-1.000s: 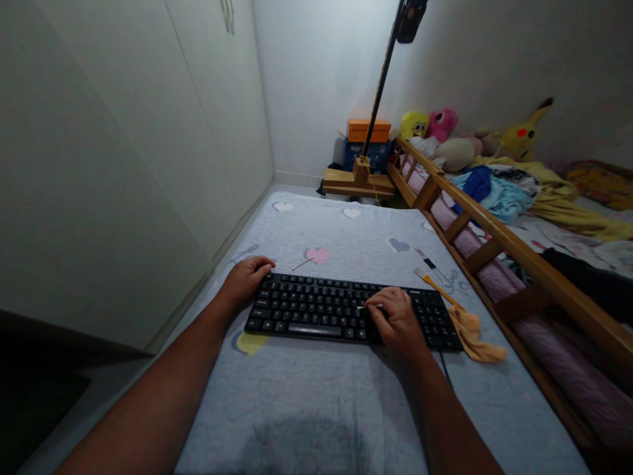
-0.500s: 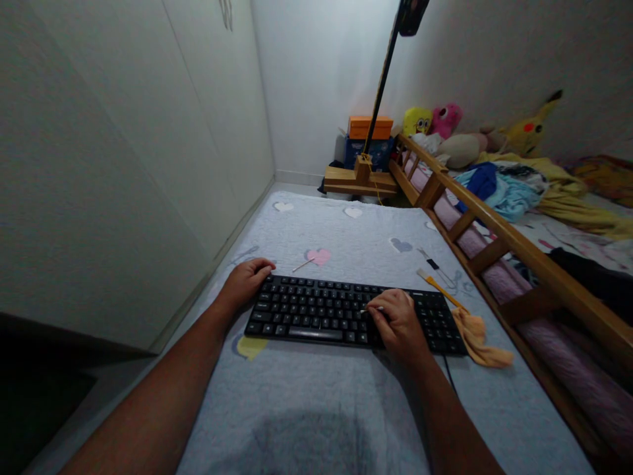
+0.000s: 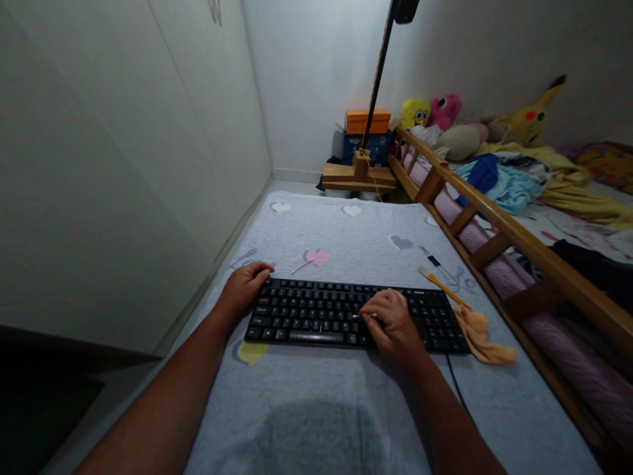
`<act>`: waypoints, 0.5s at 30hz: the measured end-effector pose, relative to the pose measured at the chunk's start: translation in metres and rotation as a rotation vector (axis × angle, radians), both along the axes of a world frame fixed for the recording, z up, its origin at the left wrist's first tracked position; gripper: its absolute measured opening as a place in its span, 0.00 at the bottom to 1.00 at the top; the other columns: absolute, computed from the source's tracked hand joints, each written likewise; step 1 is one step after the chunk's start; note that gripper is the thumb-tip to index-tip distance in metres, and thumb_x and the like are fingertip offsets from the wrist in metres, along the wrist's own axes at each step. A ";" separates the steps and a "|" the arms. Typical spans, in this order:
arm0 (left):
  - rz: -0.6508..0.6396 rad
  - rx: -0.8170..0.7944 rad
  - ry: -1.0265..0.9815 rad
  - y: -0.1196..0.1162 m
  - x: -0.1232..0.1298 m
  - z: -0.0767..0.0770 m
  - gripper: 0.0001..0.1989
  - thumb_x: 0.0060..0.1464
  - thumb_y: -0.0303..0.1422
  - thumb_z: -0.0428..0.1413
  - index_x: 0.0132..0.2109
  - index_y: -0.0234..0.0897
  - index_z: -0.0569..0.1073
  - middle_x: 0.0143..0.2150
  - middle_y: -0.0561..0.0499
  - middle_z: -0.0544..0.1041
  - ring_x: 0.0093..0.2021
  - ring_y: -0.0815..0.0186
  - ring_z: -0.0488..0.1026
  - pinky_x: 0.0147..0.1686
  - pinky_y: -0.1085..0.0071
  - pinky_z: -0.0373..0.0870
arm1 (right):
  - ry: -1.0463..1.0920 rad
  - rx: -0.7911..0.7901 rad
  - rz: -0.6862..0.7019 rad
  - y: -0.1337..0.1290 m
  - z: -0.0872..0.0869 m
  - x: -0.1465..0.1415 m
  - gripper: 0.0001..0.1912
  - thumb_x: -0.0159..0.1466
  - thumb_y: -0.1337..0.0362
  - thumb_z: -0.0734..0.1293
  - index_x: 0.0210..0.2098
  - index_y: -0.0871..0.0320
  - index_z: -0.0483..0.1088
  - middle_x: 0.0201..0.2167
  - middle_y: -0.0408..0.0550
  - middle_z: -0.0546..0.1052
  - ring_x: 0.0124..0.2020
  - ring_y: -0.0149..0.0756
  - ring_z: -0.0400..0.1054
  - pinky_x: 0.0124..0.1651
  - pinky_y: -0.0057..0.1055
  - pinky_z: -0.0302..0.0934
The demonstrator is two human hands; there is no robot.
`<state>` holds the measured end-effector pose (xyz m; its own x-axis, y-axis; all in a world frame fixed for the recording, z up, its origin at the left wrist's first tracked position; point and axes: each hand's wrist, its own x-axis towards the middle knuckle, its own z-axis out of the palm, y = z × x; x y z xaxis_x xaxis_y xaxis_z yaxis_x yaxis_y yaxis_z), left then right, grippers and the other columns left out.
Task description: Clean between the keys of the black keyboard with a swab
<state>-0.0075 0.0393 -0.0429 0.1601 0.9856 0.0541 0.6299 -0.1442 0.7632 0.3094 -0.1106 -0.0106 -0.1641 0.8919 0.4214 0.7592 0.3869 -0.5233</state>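
Note:
A black keyboard (image 3: 316, 310) lies on the heart-patterned cloth. My right hand (image 3: 390, 323) pinches a cotton swab (image 3: 357, 316), its white tip over the keys right of the middle. At the keyboard's upper left corner rests my left hand (image 3: 246, 285), its fingers closed against the edge. Another cotton swab (image 3: 302, 266) lies behind the keyboard, across a pink heart. Right of the keyboard are a yellow-handled brush (image 3: 442, 285), an orange cloth (image 3: 482, 340) and, farther back, tweezers with a black band (image 3: 434, 261).
A wooden bed rail (image 3: 499, 231) runs along the right side, with clothes and plush toys beyond it. Pale cabinet doors (image 3: 148, 165) stand at the left. At the back, a wooden stand (image 3: 359, 173) holds a dark pole before stacked boxes. A cable leaves the keyboard's near edge.
My right hand and its swab have shifted slightly left over the keys. My left hand keeps its place at the keyboard's corner. The view has moved a little.

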 end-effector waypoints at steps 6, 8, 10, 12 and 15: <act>-0.002 0.003 -0.001 0.002 -0.001 -0.002 0.19 0.55 0.45 0.51 0.42 0.36 0.79 0.37 0.48 0.81 0.39 0.56 0.76 0.42 0.63 0.70 | 0.011 -0.037 0.019 -0.002 0.003 0.001 0.09 0.65 0.70 0.63 0.30 0.55 0.73 0.29 0.45 0.77 0.41 0.40 0.65 0.54 0.46 0.52; 0.002 0.004 -0.003 0.001 -0.001 -0.002 0.19 0.54 0.45 0.51 0.41 0.36 0.79 0.37 0.48 0.81 0.38 0.57 0.76 0.42 0.63 0.70 | 0.016 -0.038 0.011 -0.001 0.001 0.002 0.09 0.66 0.69 0.63 0.32 0.54 0.74 0.31 0.45 0.78 0.41 0.40 0.66 0.54 0.46 0.52; 0.006 0.007 -0.004 0.001 -0.001 -0.002 0.19 0.54 0.45 0.51 0.41 0.36 0.79 0.36 0.48 0.81 0.38 0.57 0.76 0.41 0.64 0.70 | 0.015 -0.032 -0.005 0.000 -0.001 0.003 0.09 0.66 0.68 0.64 0.34 0.54 0.75 0.33 0.45 0.79 0.42 0.41 0.66 0.54 0.46 0.52; 0.008 0.010 -0.006 0.001 -0.001 -0.003 0.19 0.54 0.45 0.51 0.41 0.36 0.79 0.36 0.49 0.81 0.38 0.57 0.76 0.41 0.64 0.70 | 0.009 -0.024 -0.025 0.001 -0.003 0.003 0.09 0.67 0.68 0.64 0.35 0.53 0.75 0.34 0.46 0.80 0.43 0.41 0.65 0.53 0.46 0.52; 0.007 0.010 -0.003 0.000 0.000 -0.002 0.19 0.54 0.45 0.51 0.42 0.36 0.79 0.35 0.49 0.80 0.38 0.57 0.76 0.41 0.64 0.70 | 0.000 -0.018 -0.035 0.001 -0.005 0.005 0.08 0.66 0.69 0.64 0.35 0.54 0.76 0.35 0.45 0.80 0.43 0.41 0.65 0.54 0.46 0.51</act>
<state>-0.0078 0.0392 -0.0449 0.1526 0.9862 0.0648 0.6287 -0.1474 0.7635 0.3147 -0.1094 -0.0151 -0.1332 0.9045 0.4050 0.7721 0.3510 -0.5298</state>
